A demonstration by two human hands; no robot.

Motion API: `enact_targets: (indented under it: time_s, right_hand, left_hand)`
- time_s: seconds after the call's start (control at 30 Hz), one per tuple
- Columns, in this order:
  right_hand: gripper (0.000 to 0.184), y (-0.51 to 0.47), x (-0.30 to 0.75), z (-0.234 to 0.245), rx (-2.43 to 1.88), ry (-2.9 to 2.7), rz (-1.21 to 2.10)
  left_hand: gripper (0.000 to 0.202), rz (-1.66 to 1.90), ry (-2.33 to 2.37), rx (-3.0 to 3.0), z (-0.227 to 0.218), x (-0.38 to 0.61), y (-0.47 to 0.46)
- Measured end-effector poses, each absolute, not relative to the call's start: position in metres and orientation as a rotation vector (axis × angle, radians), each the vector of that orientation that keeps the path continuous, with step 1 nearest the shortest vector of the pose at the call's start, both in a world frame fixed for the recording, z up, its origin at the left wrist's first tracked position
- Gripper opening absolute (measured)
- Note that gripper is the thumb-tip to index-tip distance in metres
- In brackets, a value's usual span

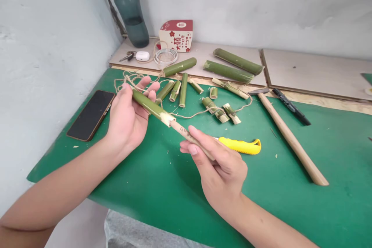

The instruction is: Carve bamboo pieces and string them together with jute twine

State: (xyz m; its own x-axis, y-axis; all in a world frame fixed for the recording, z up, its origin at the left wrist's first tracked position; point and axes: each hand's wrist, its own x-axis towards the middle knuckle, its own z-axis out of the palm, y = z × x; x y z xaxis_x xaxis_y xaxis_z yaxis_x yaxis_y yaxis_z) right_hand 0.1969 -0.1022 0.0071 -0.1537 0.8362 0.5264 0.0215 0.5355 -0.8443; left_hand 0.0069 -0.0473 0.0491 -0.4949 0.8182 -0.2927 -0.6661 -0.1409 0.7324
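My left hand (128, 114) holds a green bamboo tube (151, 108) across its palm, thumb on top and fingertips stretched out behind it. A thin wooden stick (181, 131) pokes into the tube's pale cut end, and my right hand (217, 166) pinches that stick between its fingers. Both hands hover above the green mat (162, 186). A yellow utility knife (241, 146) lies on the mat just right of my right hand.
Several cut bamboo pieces (183, 89) and twine (200, 113) lie behind the hands. A hammer (290, 139), a black pen (292, 106), a phone (91, 115), two long bamboo sections (229, 70), a water bottle (129, 7), a red-white box (176, 35), tape roll (165, 56), keys and an earbud case sit around.
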Motion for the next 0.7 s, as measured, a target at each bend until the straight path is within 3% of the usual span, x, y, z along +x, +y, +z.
enact_targets:
  time_s: [0.37, 0.7]
  right_hand:
    - [0.049, -0.097, 0.189, -0.003, -0.732, -1.5, 1.03]
    - [0.028, -0.091, 0.197, 0.005, -0.875, -1.748, 0.744]
  left_hand:
    - [0.025, 1.82, 1.084, 0.43, 0.039, 0.01, -0.051]
    - [0.022, 1.825, 1.102, 0.487, 0.039, 0.018, -0.054]
